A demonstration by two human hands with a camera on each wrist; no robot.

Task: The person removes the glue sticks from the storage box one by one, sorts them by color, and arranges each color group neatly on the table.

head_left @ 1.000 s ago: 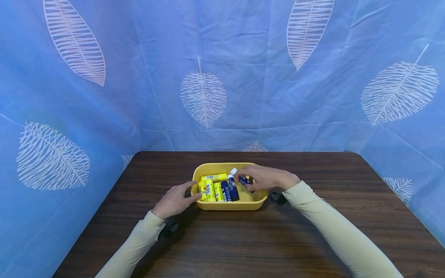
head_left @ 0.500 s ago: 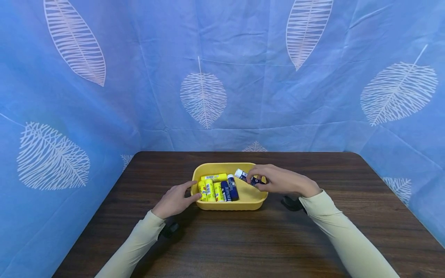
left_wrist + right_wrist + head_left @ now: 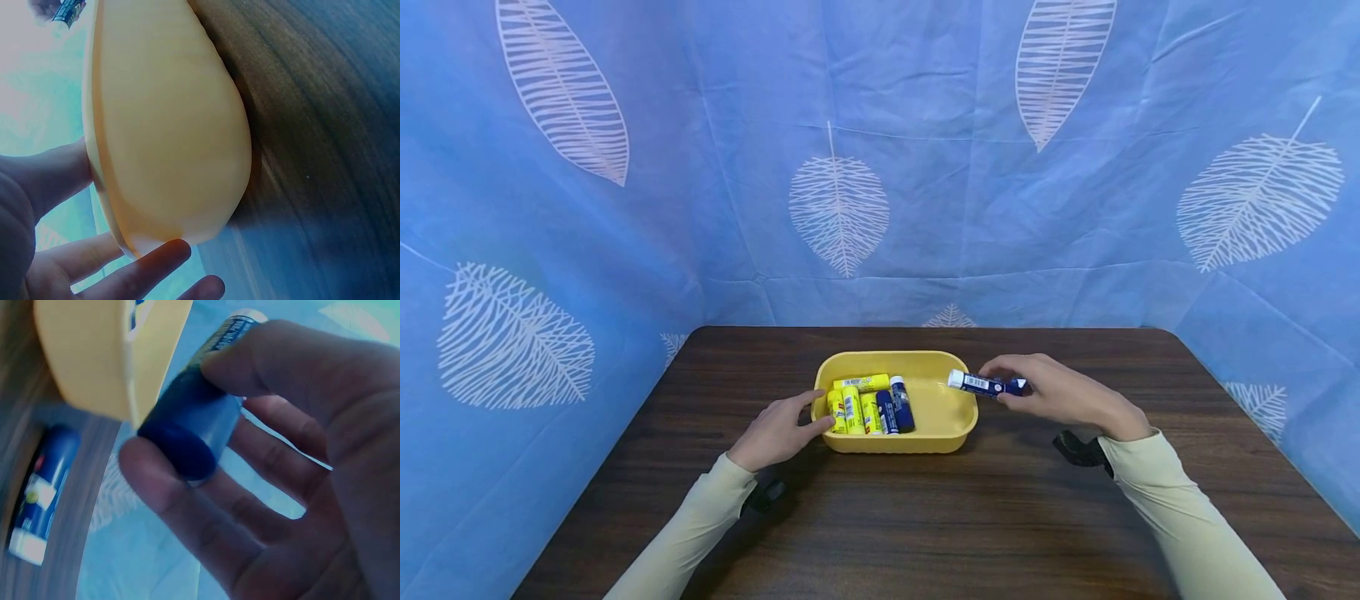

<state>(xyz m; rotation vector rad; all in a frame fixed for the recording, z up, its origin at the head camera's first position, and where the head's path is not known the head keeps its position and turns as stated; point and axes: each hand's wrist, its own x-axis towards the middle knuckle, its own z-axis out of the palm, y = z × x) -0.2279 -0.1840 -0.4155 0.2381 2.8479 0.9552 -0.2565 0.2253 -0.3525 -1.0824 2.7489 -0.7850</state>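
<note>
My right hand (image 3: 1063, 393) pinches a blue glue stick (image 3: 977, 383) with a white cap, held over the right rim of a yellow plastic tub (image 3: 891, 445). In the right wrist view its dark blue base end (image 3: 181, 450) lies between thumb and fingers. Inside the tub are several yellow glue sticks (image 3: 853, 410) on the left and two blue glue sticks (image 3: 901, 406) beside them. At the tub's left end, my left hand (image 3: 778, 431) rests with thumb and fingers spread against the rim, the fingers nearly straight.
Another blue glue stick (image 3: 44, 494) with a white cap lies on the table beside the tub in the right wrist view. The dark wooden table (image 3: 880, 525) ends at the back before a blue leaf-patterned cloth (image 3: 910, 217).
My right hand has lifted the blue glue stick from the tub's right side and carried it rightward to the rim, turning it nearly level. The left hand and the tub stay put.
</note>
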